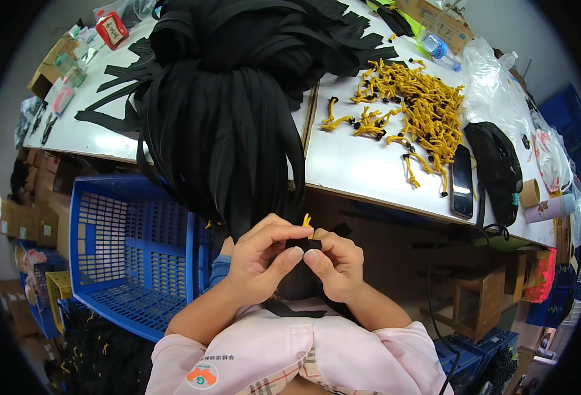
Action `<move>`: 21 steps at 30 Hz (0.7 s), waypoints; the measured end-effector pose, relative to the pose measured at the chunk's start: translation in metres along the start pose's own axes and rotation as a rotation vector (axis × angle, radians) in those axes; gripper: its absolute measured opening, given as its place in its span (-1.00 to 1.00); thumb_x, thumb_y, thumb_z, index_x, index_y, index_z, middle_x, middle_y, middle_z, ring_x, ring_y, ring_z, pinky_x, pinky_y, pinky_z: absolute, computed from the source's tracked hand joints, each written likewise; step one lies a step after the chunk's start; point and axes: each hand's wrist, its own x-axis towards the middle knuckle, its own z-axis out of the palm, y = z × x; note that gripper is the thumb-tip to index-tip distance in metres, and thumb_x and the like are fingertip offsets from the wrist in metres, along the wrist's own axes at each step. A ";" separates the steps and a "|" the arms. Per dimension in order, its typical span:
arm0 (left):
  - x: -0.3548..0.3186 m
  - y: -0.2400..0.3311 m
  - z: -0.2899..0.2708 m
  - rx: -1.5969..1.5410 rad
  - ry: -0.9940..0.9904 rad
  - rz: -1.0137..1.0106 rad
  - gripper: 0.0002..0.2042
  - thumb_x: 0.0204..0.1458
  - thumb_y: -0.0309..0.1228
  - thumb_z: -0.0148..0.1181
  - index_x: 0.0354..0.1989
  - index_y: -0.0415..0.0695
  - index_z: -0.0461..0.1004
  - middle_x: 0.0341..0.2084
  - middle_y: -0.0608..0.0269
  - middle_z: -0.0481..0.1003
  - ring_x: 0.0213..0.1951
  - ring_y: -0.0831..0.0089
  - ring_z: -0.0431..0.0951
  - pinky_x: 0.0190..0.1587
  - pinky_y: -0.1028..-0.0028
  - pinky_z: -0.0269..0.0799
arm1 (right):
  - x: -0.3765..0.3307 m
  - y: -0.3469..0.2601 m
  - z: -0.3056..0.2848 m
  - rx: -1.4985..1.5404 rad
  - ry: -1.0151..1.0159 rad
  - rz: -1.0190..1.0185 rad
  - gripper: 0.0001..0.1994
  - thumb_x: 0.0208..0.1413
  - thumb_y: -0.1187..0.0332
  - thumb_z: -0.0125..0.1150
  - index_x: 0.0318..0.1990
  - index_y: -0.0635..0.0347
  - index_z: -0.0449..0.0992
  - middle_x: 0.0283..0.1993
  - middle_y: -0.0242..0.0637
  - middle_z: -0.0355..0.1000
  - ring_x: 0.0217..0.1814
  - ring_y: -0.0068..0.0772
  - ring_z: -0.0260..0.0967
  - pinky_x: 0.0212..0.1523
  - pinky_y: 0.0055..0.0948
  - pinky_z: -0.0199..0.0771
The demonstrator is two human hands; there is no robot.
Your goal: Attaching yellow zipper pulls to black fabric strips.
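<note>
Close to my chest, both hands pinch the end of a black strap (295,283), which hangs down onto my lap. My left hand (257,253) grips it from the left, thumb in front. My right hand (336,260) pinches the same strap from the right, its thumb tip close to the left one. A short yellow cord (307,222) sticks up between my fingertips at the strap's top; its lower end is hidden. Beyond my hands, a big bundle of black zipper-like strips (218,138) drapes over the table's front edge.
On the white table (333,158) lie a pile of yellow cords with black ends (429,108), a phone (461,181) and a black pouch (494,164). A blue plastic crate (132,257) stands below at the left. A wooden stool (478,303) is at the lower right.
</note>
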 end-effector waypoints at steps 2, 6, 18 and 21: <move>-0.002 0.001 0.000 0.027 -0.046 0.042 -0.82 -0.06 -0.54 0.01 -0.24 -0.27 0.39 -0.43 0.25 0.31 -0.47 0.64 0.29 -0.47 0.70 0.17 | -0.002 0.003 -0.002 0.102 -0.015 0.040 -0.86 -0.04 0.47 0.04 -0.57 0.29 0.29 -0.64 -0.37 0.14 -0.63 -0.59 -0.01 -0.63 -0.63 -0.02; 0.001 0.003 -0.001 0.143 -0.063 0.185 -0.81 -0.06 -0.57 0.02 -0.24 -0.27 0.39 -0.44 0.24 0.32 -0.48 0.65 0.31 -0.48 0.69 0.21 | -0.004 0.003 -0.001 0.182 0.025 0.120 -0.90 -0.07 0.48 0.08 -0.55 0.27 0.32 -0.65 -0.37 0.19 -0.64 -0.58 0.06 -0.64 -0.63 0.03; 0.006 0.011 -0.004 -0.234 0.310 0.045 -0.93 -0.05 -0.53 0.03 -0.44 -0.24 0.29 -0.51 0.29 0.29 -0.50 0.64 0.26 -0.43 0.70 0.19 | 0.013 -0.016 -0.002 -0.320 -0.521 -0.076 -0.81 -0.23 0.40 0.21 -0.67 0.26 0.34 -0.68 -0.25 0.19 -0.74 -0.31 0.14 -0.71 -0.45 0.14; 0.030 0.012 -0.039 0.184 0.290 0.051 -0.90 -0.10 -0.51 0.10 -0.45 -0.26 0.33 -0.49 0.28 0.33 -0.52 0.61 0.31 -0.45 0.67 0.23 | 0.001 0.001 -0.011 -0.433 -0.530 -0.040 -0.74 -0.23 0.30 0.22 -0.71 0.24 0.31 -0.69 -0.28 0.18 -0.71 -0.30 0.16 -0.71 -0.45 0.14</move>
